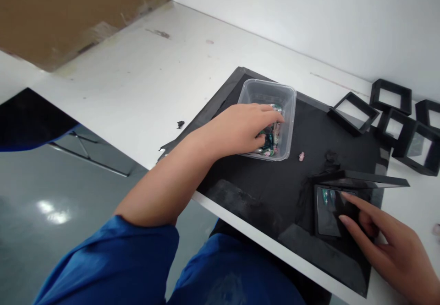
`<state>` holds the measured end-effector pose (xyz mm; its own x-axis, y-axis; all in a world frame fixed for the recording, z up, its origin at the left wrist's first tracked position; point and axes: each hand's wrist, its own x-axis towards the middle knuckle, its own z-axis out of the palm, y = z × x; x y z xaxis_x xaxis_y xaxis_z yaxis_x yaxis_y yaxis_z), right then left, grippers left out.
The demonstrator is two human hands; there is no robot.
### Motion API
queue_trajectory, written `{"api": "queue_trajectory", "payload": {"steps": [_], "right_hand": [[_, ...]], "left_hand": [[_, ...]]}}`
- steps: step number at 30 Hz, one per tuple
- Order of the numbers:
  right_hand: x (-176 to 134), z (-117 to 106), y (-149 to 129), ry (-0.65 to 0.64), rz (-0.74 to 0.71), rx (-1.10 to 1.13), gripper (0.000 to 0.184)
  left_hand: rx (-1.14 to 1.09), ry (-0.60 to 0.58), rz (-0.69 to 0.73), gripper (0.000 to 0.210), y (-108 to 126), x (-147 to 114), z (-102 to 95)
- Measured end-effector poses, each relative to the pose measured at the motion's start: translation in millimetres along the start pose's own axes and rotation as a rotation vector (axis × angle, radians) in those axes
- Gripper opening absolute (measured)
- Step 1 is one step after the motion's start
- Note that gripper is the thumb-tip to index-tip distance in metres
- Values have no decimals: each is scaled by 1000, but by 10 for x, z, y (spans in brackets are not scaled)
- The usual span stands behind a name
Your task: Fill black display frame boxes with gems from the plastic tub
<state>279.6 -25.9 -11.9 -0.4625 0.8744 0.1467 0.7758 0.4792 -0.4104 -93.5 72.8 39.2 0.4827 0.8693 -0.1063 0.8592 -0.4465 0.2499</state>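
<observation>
My left hand reaches into a clear plastic tub. Its thumb and fingers are apart above small shiny green, pink and silver charms, and I see nothing held between them. At the lower right lies a black display frame with its lid raised on the far side. My right hand grips the frame's right side, thumb and index finger over it; the other fingers are partly hidden. Small green and silvery pieces show inside the frame at its far left.
A black mat with worn, torn edges covers this part of the white table. One small pink piece lies between tub and frame. Several black frames stand at the right by the wall. A dark scrap lies left of the mat.
</observation>
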Motion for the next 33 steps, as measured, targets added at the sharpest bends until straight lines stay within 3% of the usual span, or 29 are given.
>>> {"api": "queue_trajectory", "payload": {"steps": [6,10,19,27,33], "right_hand": [[-34,31,34,-29,56,-22,53],[-32,20,46,-27,-4,-16,52],[-4,4,12,-16,-40,1,44],[39,-21,-38,-18,-1,52,36],[34,-13,-38,-20,6,65,35]], "left_hand": [[-5,-43,-6,40,-4,6,-4],[-15,-26,21,27,8,10,8],[2,-9,2,26,15,28,0],[-152,210,83,21,-115,-72,-73],[-230,324,149,30,-86,-94,-72]]}}
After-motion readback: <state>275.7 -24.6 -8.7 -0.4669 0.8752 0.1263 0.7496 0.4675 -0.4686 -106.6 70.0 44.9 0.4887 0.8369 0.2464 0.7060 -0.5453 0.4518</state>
